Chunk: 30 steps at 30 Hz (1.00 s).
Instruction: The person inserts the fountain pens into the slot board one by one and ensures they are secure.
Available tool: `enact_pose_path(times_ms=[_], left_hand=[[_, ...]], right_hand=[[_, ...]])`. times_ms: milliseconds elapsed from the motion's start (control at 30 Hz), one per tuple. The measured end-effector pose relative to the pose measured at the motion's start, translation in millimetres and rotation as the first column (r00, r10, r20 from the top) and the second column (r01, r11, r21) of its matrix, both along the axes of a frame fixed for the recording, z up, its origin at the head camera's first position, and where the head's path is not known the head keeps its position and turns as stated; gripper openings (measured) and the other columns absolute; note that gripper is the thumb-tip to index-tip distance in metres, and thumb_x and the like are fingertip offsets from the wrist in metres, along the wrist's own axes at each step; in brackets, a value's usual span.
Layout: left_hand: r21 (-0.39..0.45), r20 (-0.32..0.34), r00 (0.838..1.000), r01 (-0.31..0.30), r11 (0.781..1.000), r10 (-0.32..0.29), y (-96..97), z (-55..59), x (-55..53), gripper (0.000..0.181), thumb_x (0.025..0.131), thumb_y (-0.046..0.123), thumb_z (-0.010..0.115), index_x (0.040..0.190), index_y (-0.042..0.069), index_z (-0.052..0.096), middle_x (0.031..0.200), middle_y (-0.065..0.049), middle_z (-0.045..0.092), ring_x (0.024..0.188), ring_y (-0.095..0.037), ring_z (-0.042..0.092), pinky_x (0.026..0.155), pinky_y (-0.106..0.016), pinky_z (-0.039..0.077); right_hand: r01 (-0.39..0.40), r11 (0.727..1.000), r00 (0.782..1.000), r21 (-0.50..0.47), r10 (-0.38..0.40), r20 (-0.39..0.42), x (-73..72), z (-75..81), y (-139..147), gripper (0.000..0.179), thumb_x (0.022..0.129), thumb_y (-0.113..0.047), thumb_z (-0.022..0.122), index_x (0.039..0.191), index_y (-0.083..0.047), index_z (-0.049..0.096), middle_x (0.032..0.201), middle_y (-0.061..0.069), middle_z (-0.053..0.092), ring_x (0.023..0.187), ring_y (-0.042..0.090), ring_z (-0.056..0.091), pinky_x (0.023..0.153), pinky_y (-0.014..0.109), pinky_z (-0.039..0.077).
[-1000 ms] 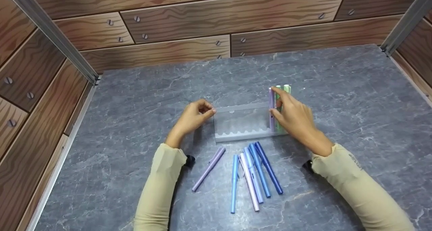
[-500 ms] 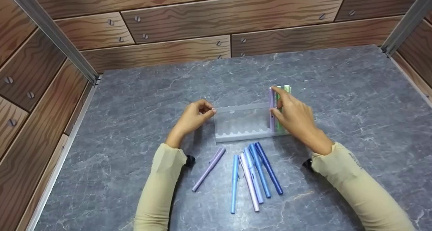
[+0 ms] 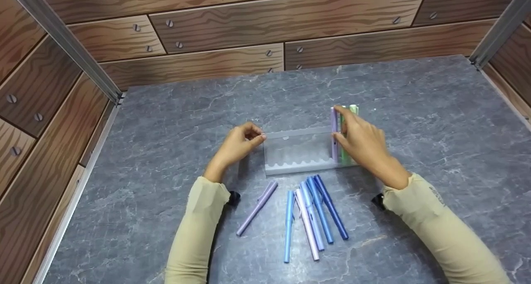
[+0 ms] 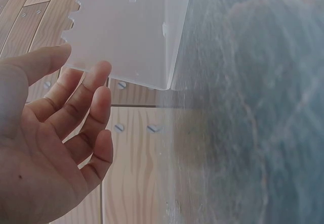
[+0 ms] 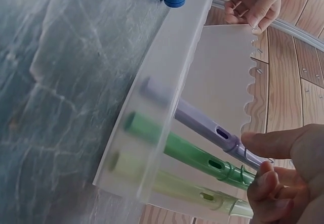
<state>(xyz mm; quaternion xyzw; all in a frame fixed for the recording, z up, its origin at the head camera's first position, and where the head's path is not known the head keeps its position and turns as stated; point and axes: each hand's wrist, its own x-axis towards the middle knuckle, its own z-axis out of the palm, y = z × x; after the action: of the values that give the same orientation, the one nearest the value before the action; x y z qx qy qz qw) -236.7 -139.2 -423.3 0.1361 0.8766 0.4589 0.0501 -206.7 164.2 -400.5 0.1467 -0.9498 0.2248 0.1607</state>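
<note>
A frosted clear pen rack (image 3: 296,149) with notched edges stands upright on the table. My left hand (image 3: 238,145) pinches its upper left corner; in the left wrist view the thumb lies at the notched edge and the other fingers are loosely bent. At the rack's right end, my right hand (image 3: 365,140) holds the upper part of a purple pen (image 5: 202,125) between thumb and forefinger. This pen stands in a slot. Beside it are a green pen (image 5: 195,155) and a pale green pen (image 5: 174,184), both upright in the rack and partly hidden by the hand in the head view.
In front of the rack lie several loose pens: a purple pen (image 3: 257,209) apart at left, then a light blue pen (image 3: 288,226), a pale lilac pen (image 3: 307,224), and more blue ones up to a dark blue pen (image 3: 332,207). Wood-patterned walls (image 3: 215,30) enclose the grey marbled table (image 3: 186,105).
</note>
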Motion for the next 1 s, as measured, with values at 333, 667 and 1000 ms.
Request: enact_pose_path(times_ms=[333, 667, 1000], left_hand=[[0.005, -0.002, 1.000, -0.003, 1.000, 0.003, 0.7, 0.5, 0.3, 0.017, 0.092, 0.021, 0.066, 0.098, 0.005, 0.065, 0.089, -0.005, 0.066, 0.079, -0.013, 0.055, 0.067, -0.023, 0.042], [0.007, -0.005, 1.000, -0.002, 1.000, 0.002, 0.9, 0.2, -0.1, 0.017, 0.092, 0.021, 0.066, 0.099, 0.005, 0.065, 0.089, -0.005, 0.066, 0.080, -0.014, 0.056, 0.069, -0.023, 0.043], [-0.007, 0.002, 1.000, 0.006, 1.000, -0.006, 0.7, 0.2, 0.7, 0.018, 0.093, 0.021, 0.064, 0.101, 0.005, 0.064, 0.094, -0.007, 0.068, 0.085, -0.016, 0.059, 0.071, -0.024, 0.045]], right_hand=[[0.000, 1.000, 1.000, -0.007, 0.000, 0.003, 2.1, 1.1, 1.6, 0.064, 0.085, -0.018, 0.074, 0.140, -0.009, 0.043, 0.079, 0.006, 0.064, 0.055, 0.020, 0.052, 0.046, 0.030, 0.037], [-0.034, 0.999, 0.996, -0.037, 0.030, -0.086, 13.4, -1.8, 2.6, 0.066, 0.083, -0.019, 0.076, 0.138, -0.006, 0.043, 0.079, 0.004, 0.061, 0.051, 0.011, 0.039, 0.043, 0.026, 0.031], [-0.113, 0.992, 0.992, -0.058, 0.109, -0.061, 34.6, -7.9, -2.7, 0.060, 0.083, -0.020, 0.076, 0.134, -0.005, 0.047, 0.081, 0.005, 0.062, 0.053, 0.006, 0.037, 0.044, 0.022, 0.032]])
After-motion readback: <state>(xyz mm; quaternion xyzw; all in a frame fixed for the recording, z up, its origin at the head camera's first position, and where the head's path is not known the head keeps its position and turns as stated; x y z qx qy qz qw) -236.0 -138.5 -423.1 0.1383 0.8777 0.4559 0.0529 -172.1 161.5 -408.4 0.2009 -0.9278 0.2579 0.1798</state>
